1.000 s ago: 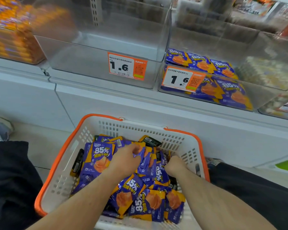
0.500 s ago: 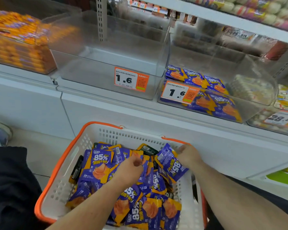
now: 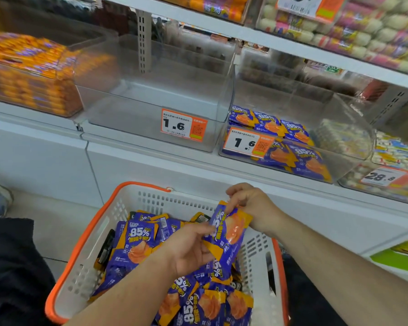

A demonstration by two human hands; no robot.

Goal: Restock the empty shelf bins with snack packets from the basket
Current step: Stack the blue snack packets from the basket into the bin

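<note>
My right hand [image 3: 252, 205] is raised above the far right corner of the basket [image 3: 80, 252], wrist bent, fingertips pinching the top edge of a purple and orange packet [image 3: 226, 234] so that it hangs tilted over the pile. My left hand [image 3: 189, 250] reaches in from the near side of the basket, forearm running diagonally across it, palm turned toward the packet. Its fingers are curled and closed on the packet's left edge, thumb on the near side, so both hands grip the same packet at once.

Below that packet, the basket is filled with more packets [image 3: 139, 241] of the same kind, lying flat and overlapping, most with "85%" showing. The basket is white with an orange rim and sits on the floor right against the white base of the shelving.

Straight above the basket's far rim stands a clear bin [image 3: 151, 95] with nothing in it, a price tag [image 3: 183, 125] reading 1.6 on its front. Up and to the right of the basket, the neighbouring bin [image 3: 339, 128] holds a thin layer of matching packets [image 3: 299, 156], lying along its bottom, behind a second tag [image 3: 246, 142] also marked 1.6. Up and to the left of the basket, another bin is stacked with orange packs [image 3: 28, 71], blurred. My dark trouser legs flank the basket on both sides.
</note>
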